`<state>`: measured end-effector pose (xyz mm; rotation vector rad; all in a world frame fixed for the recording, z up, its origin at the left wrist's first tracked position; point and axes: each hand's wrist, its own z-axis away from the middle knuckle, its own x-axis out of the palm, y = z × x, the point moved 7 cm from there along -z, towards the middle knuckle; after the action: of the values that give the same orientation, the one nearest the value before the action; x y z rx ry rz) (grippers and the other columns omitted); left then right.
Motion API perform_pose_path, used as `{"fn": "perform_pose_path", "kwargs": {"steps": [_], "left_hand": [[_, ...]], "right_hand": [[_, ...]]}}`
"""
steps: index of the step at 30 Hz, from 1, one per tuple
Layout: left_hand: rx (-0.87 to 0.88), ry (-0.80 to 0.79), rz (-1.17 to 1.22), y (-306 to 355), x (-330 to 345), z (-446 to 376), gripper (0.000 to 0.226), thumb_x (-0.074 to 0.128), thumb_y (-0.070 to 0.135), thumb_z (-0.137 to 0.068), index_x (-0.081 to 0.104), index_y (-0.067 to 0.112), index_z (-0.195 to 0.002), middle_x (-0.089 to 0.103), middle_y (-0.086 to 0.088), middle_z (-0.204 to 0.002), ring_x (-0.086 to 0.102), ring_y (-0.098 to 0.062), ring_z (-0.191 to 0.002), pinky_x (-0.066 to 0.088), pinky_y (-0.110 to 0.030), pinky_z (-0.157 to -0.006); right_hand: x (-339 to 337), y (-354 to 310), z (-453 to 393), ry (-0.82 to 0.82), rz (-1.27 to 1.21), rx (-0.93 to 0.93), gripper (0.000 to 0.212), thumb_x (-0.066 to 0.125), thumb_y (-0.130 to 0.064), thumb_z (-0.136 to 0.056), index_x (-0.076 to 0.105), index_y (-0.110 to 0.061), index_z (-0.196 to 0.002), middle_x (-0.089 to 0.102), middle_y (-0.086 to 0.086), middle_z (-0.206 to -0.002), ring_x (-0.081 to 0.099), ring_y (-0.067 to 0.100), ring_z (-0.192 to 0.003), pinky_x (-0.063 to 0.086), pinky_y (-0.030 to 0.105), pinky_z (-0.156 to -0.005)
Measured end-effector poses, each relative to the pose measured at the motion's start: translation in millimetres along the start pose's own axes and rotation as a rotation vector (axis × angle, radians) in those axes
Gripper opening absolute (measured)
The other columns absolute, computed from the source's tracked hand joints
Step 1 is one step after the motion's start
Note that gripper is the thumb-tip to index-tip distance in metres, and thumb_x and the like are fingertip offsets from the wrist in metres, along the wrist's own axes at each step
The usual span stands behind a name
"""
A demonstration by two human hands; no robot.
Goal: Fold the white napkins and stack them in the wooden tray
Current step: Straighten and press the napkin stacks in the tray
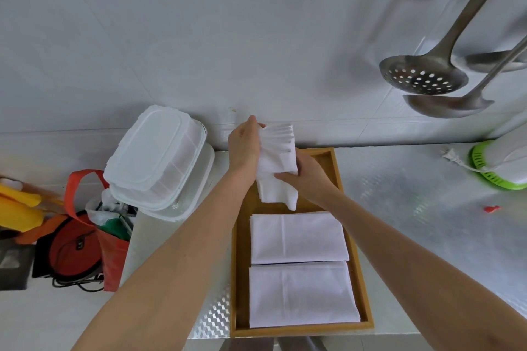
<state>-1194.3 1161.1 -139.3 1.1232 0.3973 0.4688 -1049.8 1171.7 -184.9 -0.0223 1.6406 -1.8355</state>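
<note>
Holding a pleated white napkin [275, 162] above the far end of the wooden tray [342, 196], I pinch its fanned top edge with my left hand [242, 148] while my right hand [306, 177] grips it lower down, fingers curled round the cloth. Its loose end hangs down toward the tray. Two folded napkins lie flat inside, one [298, 238] beyond the other [301, 295], edges touching. Stacked white plastic containers [156, 159] stand just left of the tray.
</note>
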Motion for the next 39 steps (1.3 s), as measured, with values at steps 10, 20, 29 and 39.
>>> {"fn": "perform_pose_path", "kwargs": {"steps": [10,20,29,39], "left_hand": [[-0.368,-0.597,-0.058,-50,8,43,0.074,0.079,0.052,-0.067,0.057,0.014,-0.126,0.068,-0.008,-0.114,0.064,-0.026,-0.108,0.051,-0.045,-0.095],[0.11,-0.635,-0.574,-23,-12,37,0.033,0.064,0.024,-0.091,0.055,0.02,-0.122,0.065,0.003,-0.11,0.063,-0.011,-0.098,0.051,-0.023,-0.08],[0.543,-0.345,-0.818,-6,-17,19,0.019,0.075,0.017,-0.078,0.065,0.02,-0.094,0.064,0.007,-0.087,0.058,-0.011,-0.079,0.042,-0.02,-0.067],[0.542,-0.347,-0.811,-59,-10,28,0.025,0.065,0.019,-0.089,0.059,0.014,-0.113,0.054,0.001,-0.107,0.052,-0.01,-0.096,0.035,-0.007,-0.076]], "right_hand": [[-22,-10,19,0.138,-0.587,0.327,0.032,0.068,-0.017,-0.086,0.056,-0.01,-0.115,0.065,0.008,-0.109,0.065,0.025,-0.099,0.057,0.038,-0.081],[-59,-4,15,0.192,-0.808,0.307,0.038,0.074,-0.009,-0.078,0.058,-0.003,-0.112,0.064,0.011,-0.108,0.061,0.029,-0.103,0.053,0.042,-0.091],[-71,-13,21,0.094,0.279,-0.064,0.065,0.073,-0.01,-0.078,0.04,-0.019,-0.133,0.054,0.0,-0.111,0.056,0.017,-0.093,0.053,0.031,-0.078],[-52,37,30,0.165,0.379,0.053,0.034,0.061,-0.007,-0.088,0.04,-0.011,-0.115,0.052,0.005,-0.096,0.055,0.024,-0.088,0.042,0.024,-0.063]]}}
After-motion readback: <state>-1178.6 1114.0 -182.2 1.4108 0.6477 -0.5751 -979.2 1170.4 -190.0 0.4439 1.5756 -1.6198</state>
